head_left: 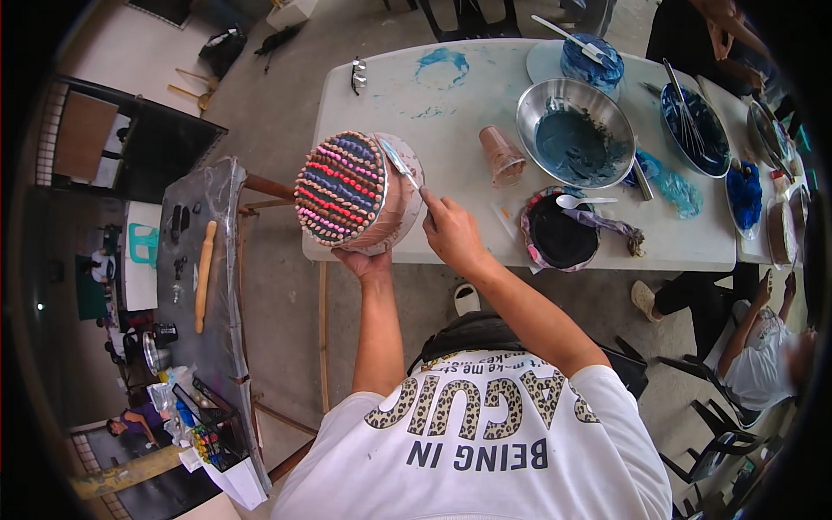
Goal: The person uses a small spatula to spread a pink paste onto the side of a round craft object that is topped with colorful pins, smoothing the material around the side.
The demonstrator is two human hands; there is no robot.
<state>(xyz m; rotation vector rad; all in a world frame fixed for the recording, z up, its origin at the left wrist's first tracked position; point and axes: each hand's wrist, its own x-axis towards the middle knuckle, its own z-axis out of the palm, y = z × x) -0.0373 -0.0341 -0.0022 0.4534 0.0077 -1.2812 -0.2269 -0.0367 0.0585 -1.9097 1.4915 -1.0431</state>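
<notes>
Brown cake (342, 191) by table's (373, 100) near-left corner has top rows piped, side looking unfinished, right hand (452, 234) pinching spatula (399, 161), left hand (366, 263) below, finger grip hidden.

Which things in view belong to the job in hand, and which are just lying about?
In use:
- decorated cake, supported by the left hand
- spatula, held in the right hand

Apparently lying about, untouched by either hand:
- steel bowl
- white spoon
- whisk
- rolling pin
</notes>
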